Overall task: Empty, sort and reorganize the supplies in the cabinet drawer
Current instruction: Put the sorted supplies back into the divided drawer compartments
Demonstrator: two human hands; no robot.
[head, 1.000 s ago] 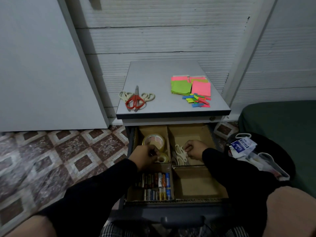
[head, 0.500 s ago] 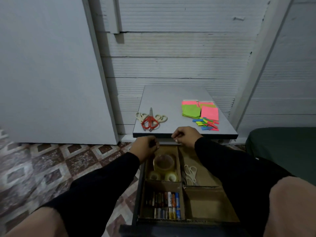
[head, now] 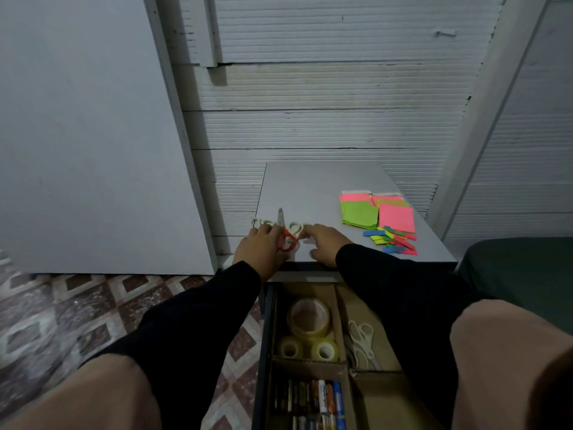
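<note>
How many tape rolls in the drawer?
3, all in the back-left compartment: one large roll at the rear, two small rolls side by side in front. More may be hidden.

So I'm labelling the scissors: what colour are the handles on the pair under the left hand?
Red handles, seen best in the head view.

We have a single view, worn on the head, looking forward and steeply down from just in front of the cabinet top (head: 310, 187). That grey surface sits a little right of centre in the middle of the frame, close enough that our forearms reach its near edge. Beyond it, the ribbed white wall (head: 325, 88) fills the upper half. Directly below it lies the open drawer (head: 310, 367), seen almost from above. With only one camera, no overlap exists.
</note>
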